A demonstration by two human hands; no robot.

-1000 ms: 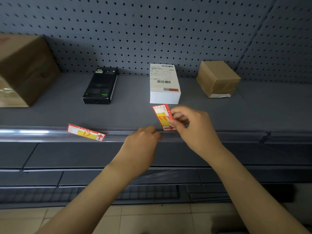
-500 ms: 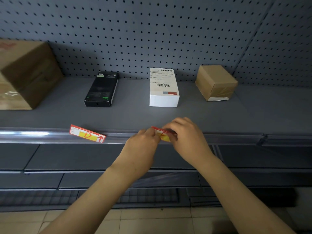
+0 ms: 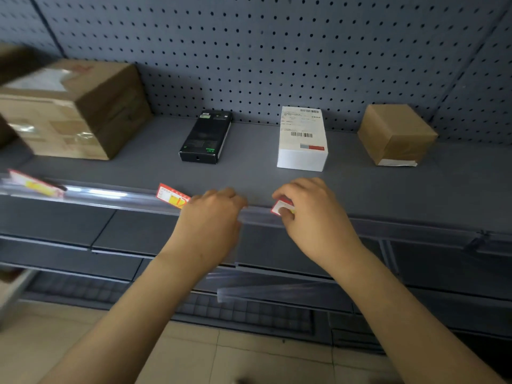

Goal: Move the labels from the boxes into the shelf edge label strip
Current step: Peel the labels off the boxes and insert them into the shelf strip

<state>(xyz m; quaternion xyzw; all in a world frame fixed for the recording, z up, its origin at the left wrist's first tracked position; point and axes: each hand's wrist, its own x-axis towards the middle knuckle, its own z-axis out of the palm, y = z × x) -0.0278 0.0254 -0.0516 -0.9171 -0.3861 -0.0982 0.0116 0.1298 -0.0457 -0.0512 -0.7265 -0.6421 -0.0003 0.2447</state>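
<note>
Taking the white box [image 3: 302, 139] as the landmark: far left of it a large cardboard box [image 3: 69, 109] sits on the shelf [image 3: 249, 173], and below that a red label [image 3: 33, 184] already sits in the clear label strip [image 3: 116, 196], blurred. Nearer, left of the white box, a black box [image 3: 205, 137] lies flat, with a second label [image 3: 171, 195] tucked in the strip in front of it

The left hand [image 3: 213, 217] rests curled over the strip edge just beside that second label; whether its grip pinches the strip lip or only presses it is hidden. Directly in front of the white box, the right hand [image 3: 313, 217] pinches a third label [image 3: 282, 207] at the strip's top edge, thumb over its face. A small cardboard box [image 3: 396, 134] stands right of the white box

Likely risk: the thin card buckles or skips out if pushed before the lip opens, or slides in crooked. The shelf front between boxes and strip lies bare, giving room; the strip runs on free to the right
</note>
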